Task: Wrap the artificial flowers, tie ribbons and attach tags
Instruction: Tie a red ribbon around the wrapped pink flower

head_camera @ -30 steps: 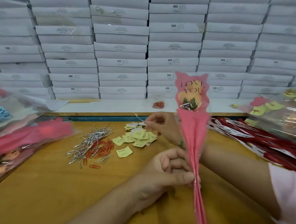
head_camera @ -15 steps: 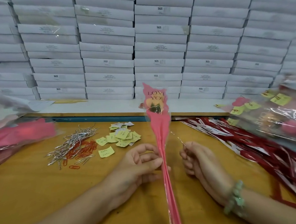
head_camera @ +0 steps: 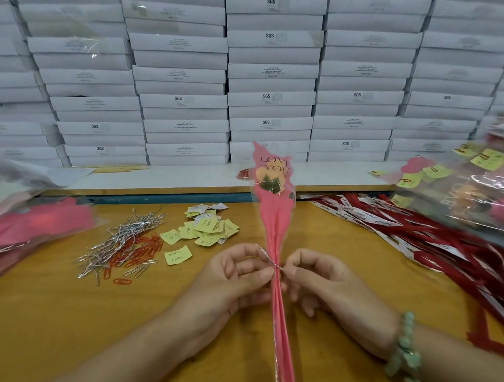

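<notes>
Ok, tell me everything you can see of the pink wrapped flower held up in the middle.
The wrapped flower is a long, narrow cone of pink paper under clear film, printed LOVE YOU near its jagged top, with an orange bloom and green leaves below the words. It stands nearly upright over the wooden table, gathered into a thin stem that runs off the bottom edge. The left hand pinches its narrow neck, where a silver twist tie crosses it; the right hand pinches the tie's end.
</notes>
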The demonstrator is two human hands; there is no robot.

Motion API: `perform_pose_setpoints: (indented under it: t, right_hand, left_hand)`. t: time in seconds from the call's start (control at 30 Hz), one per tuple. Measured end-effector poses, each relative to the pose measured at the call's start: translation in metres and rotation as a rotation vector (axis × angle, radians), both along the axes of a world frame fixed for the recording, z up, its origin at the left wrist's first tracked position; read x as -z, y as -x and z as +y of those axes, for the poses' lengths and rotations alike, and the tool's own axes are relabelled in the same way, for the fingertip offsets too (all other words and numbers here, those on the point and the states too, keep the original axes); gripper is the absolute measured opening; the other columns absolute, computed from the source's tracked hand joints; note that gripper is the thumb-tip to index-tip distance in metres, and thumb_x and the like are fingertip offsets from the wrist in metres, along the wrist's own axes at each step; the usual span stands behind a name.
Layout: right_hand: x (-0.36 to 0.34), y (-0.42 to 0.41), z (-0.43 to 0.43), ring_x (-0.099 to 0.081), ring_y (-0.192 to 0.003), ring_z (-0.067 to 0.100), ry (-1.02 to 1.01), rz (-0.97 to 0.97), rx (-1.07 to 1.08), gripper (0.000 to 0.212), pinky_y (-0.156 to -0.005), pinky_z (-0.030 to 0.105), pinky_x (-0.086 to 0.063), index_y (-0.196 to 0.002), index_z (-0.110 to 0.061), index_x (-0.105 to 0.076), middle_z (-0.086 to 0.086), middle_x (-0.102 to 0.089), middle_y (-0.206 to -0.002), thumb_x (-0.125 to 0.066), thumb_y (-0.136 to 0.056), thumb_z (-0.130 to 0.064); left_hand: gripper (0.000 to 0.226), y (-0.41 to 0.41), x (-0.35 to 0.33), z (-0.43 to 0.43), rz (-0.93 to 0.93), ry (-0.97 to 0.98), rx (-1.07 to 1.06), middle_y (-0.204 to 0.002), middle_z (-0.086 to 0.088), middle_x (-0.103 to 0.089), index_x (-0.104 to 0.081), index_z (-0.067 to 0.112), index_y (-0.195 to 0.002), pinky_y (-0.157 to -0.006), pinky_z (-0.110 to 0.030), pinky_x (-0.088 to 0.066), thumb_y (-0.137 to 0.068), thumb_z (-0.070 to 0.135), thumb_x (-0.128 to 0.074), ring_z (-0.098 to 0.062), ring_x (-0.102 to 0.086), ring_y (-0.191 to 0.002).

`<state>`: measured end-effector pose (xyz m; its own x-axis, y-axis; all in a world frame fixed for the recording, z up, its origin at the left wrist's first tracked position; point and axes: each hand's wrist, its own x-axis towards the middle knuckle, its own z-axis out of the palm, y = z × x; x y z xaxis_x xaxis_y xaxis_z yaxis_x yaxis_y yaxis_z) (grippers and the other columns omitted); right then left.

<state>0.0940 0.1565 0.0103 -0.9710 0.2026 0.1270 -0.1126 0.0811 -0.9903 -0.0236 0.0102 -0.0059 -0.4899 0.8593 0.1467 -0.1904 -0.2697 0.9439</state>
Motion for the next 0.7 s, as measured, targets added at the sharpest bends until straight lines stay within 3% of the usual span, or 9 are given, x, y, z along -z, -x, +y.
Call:
perform_pose_setpoints:
  t: [0.13,0.23,0.33,0.47,0.57,0.7]
  right_hand:
    - [0.0026,0.0023,0.0036,-0.065,-0.084,0.022,0.162,-0.002,0.023,0.013,-0.067,0.03,-0.057,-0.07,-0.008,-0.062,0.012,-0.069,-0.107,-0.069,-0.077,-0.016]
    - [0.0031,0.0039,0.0052,-0.066,-0.091,0.024,0.222,0.013,0.016,0.014,-0.086,0.043,-0.056,-0.066,-0.008,-0.061,0.009,-0.07,-0.106,-0.073,-0.068,-0.016]
    - [0.0038,0.0043,0.0065,-0.067,-0.091,0.021,0.231,0.032,0.036,0.014,-0.078,0.029,-0.058,-0.067,-0.005,-0.061,0.009,-0.07,-0.108,-0.073,-0.068,-0.011]
    - [0.0033,0.0028,0.0058,-0.068,-0.09,0.019,0.182,0.081,0.049,0.013,-0.075,0.027,-0.058,-0.067,-0.004,-0.061,0.008,-0.071,-0.105,-0.073,-0.067,-0.01]
    - [0.0032,0.0014,0.0059,-0.069,-0.093,0.013,0.082,0.111,0.076,0.011,-0.083,0.023,-0.055,-0.068,-0.001,-0.063,0.003,-0.072,-0.099,-0.074,-0.07,-0.005]
    - [0.0043,0.0013,0.0068,-0.068,-0.092,0.009,-0.028,0.134,0.127,0.011,-0.078,0.013,-0.048,-0.069,0.001,-0.064,0.004,-0.07,-0.097,-0.071,-0.077,0.006]
  left_hand:
    - [0.021,-0.0012,-0.0008,0.0001,0.024,0.023,0.005,-0.093,-0.016,-0.071,-0.07,0.015,-0.096,-0.068,-0.026,-0.057,-0.078,0.012,-0.079,-0.025,-0.072,-0.082]
    - [0.019,-0.0031,-0.0018,0.0003,0.052,0.04,-0.002,-0.091,-0.015,-0.071,-0.071,0.017,-0.092,-0.067,-0.027,-0.057,-0.074,0.013,-0.079,-0.025,-0.071,-0.08]
    - [0.019,-0.0044,-0.0023,0.0004,0.05,0.04,-0.015,-0.088,-0.015,-0.071,-0.069,0.016,-0.089,-0.065,-0.028,-0.058,-0.073,0.011,-0.078,-0.026,-0.071,-0.079]
    - [0.028,-0.0037,-0.0018,0.0002,0.042,0.025,-0.012,-0.086,-0.013,-0.071,-0.053,0.008,-0.093,-0.063,-0.029,-0.059,-0.076,0.005,-0.075,-0.026,-0.071,-0.077]
    - [0.02,-0.0047,-0.0021,0.0005,0.087,0.038,-0.013,-0.087,-0.014,-0.07,-0.06,0.011,-0.092,-0.065,-0.03,-0.059,-0.079,0.006,-0.075,-0.026,-0.07,-0.079]
    - [0.019,-0.0059,-0.0017,0.0006,0.103,0.057,-0.034,-0.087,-0.017,-0.069,-0.065,0.01,-0.094,-0.065,-0.029,-0.058,-0.079,0.007,-0.075,-0.024,-0.069,-0.078]
